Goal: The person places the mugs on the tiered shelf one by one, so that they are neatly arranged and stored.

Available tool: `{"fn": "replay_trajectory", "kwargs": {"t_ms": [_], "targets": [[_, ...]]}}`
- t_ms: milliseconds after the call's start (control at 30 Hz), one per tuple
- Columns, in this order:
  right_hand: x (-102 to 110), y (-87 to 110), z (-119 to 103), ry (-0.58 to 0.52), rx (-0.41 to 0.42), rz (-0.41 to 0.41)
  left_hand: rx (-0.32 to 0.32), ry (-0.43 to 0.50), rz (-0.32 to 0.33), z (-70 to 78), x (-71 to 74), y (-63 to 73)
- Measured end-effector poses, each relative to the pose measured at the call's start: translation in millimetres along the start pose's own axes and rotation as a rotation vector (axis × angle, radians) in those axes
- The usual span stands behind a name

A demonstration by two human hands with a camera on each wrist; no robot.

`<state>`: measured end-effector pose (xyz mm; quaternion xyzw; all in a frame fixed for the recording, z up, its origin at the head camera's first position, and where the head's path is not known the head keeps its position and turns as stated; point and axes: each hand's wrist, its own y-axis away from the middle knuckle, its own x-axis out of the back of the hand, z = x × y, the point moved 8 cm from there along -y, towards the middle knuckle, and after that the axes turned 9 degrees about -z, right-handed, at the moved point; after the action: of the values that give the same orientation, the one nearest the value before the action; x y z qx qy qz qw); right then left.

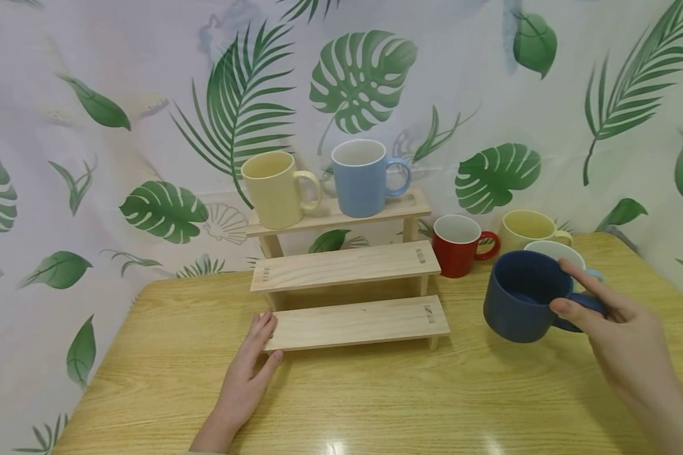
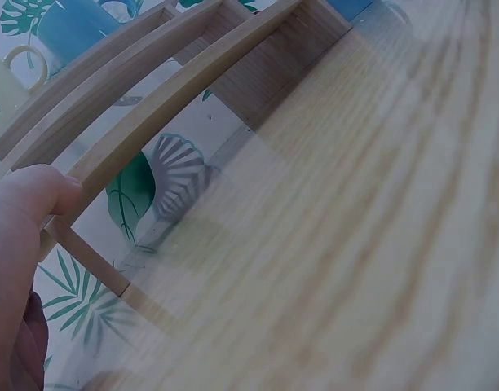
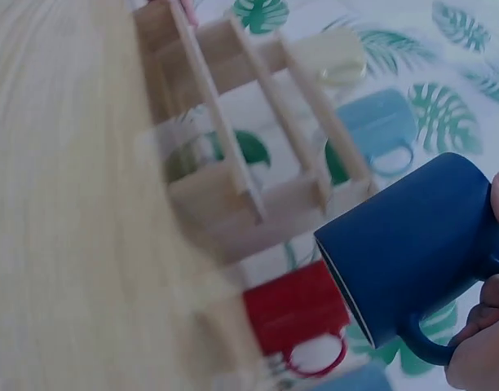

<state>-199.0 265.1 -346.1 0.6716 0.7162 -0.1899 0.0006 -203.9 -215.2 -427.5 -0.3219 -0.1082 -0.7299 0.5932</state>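
Observation:
In the head view my right hand holds a dark blue mug by its handle, a finger reaching up to the rim. The mug hangs above the table, its mouth up and tilted slightly. My left hand grips the left end of a three-step wooden display stand at its lowest board, thumb at the front edge. The left wrist view shows that thumb against the board. On the top step stand a yellow mug and a light blue mug, handles to the right.
Right of the stand, a red mug with a white inside stands on the wooden table. Beside it are another yellow mug and a white-lined mug, partly hidden by the dark blue one. A leaf-patterned cloth hangs behind.

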Motion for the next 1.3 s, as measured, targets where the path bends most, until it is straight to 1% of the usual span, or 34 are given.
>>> {"fn": "replay_trajectory", "kwargs": {"t_ms": [200, 333, 400, 533, 600, 767, 867, 967, 1100, 1300], "targets": [[-27, -9.2, -13, 0.000, 0.036, -0.065, -0.009, 0.019, -0.005, 3.2, 1.0, 1.3], [-49, -17.6, -21, -0.020, 0.081, -0.124, -0.015, 0.018, -0.003, 3.2, 1.6, 1.5], [-61, -21.9, -23, -0.018, 0.100, -0.160, -0.012, 0.011, 0.001, 2.3, 1.7, 1.3], [-83, -30.8, -23, 0.000, 0.106, -0.212, -0.010, 0.006, 0.007, 2.2, 1.4, 1.1], [-91, -35.8, -20, 0.013, 0.100, -0.212, -0.013, 0.009, 0.005, 2.2, 1.3, 1.0], [-108, -47.1, -10, 0.035, 0.038, -0.161, -0.024, 0.022, -0.004, 2.3, 1.7, 1.3], [-120, -54.2, -5, 0.049, 0.015, -0.158, -0.030, 0.024, -0.004, 2.5, 1.9, 1.4], [-135, -62.4, -1, 0.046, 0.025, -0.163, -0.030, 0.021, -0.001, 1.9, 2.0, 1.6], [-152, -71.9, 5, 0.025, 0.043, -0.168, -0.030, 0.008, -0.006, 4.5, 2.0, 2.1], [-177, -84.1, 16, 0.026, 0.011, -0.178, -0.028, 0.002, 0.004, 5.4, 2.7, 1.5]]}}
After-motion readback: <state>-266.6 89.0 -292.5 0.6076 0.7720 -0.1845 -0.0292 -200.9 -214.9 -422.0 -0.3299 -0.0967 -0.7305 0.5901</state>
